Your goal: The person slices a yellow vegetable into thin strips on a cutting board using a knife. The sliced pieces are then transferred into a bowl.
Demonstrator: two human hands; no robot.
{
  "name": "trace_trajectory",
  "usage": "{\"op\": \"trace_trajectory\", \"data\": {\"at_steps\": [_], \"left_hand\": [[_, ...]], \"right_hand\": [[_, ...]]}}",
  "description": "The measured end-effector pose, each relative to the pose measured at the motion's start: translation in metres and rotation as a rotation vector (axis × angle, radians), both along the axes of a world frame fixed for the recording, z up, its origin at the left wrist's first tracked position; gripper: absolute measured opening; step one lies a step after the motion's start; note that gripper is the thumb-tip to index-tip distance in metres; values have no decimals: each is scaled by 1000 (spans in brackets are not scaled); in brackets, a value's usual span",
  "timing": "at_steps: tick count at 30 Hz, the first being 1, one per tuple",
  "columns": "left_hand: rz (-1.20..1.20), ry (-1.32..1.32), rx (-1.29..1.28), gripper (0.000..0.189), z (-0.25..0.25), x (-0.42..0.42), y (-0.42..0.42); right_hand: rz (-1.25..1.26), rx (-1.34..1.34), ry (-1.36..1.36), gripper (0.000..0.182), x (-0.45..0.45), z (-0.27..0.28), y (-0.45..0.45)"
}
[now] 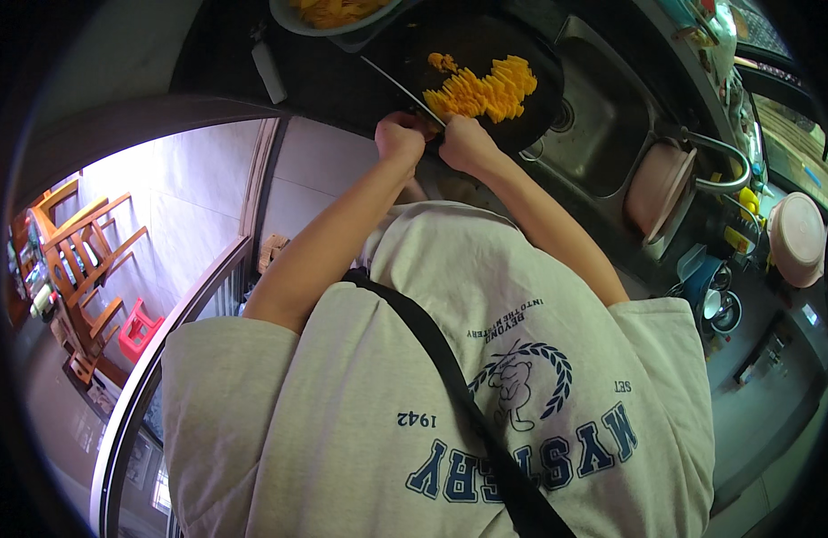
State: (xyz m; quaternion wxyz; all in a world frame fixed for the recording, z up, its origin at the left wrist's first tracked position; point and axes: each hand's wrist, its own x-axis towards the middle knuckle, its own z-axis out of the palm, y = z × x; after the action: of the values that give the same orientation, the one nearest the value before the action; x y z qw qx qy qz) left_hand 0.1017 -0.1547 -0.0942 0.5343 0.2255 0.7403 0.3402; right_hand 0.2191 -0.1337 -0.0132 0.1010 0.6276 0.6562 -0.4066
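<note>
My right hand (466,144) is closed around the handle end of a kitchen knife (402,89), whose blade points away to the upper left. Close beside it, my left hand (399,140) has its fingers curled on a small orange vegetable piece, mostly hidden between the hands and the blade. Both hands are at the near edge of a round dark cutting board (468,33). Thin orange vegetable slices (484,91), possibly pumpkin, lie fanned in overlapping rows on the board just beyond the knife. A smaller clump of orange bits (443,62) sits behind them.
A pale bowl (306,29) of orange slices stands beyond the board. The steel sink (606,124) adjoins on the right, with a pink basin (656,191) by its faucet (730,180). A white object (270,72) lies at left. Chairs (94,255) stand past the doorway.
</note>
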Motion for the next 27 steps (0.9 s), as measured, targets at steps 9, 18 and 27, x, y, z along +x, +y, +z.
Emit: {"op": "trace_trajectory", "data": {"at_steps": [9,18,27], "left_hand": [[166,-266,32,10,11,-3,1],[92,-198,76,13,1,-4,-2],[84,-196,56,10,24,-3,-1]], "right_hand": [[-102,159,186,29,12,3,-1],[-150,-110,155,24,18,34,-4],[-83,-31,160,32,17,17,-2]]}}
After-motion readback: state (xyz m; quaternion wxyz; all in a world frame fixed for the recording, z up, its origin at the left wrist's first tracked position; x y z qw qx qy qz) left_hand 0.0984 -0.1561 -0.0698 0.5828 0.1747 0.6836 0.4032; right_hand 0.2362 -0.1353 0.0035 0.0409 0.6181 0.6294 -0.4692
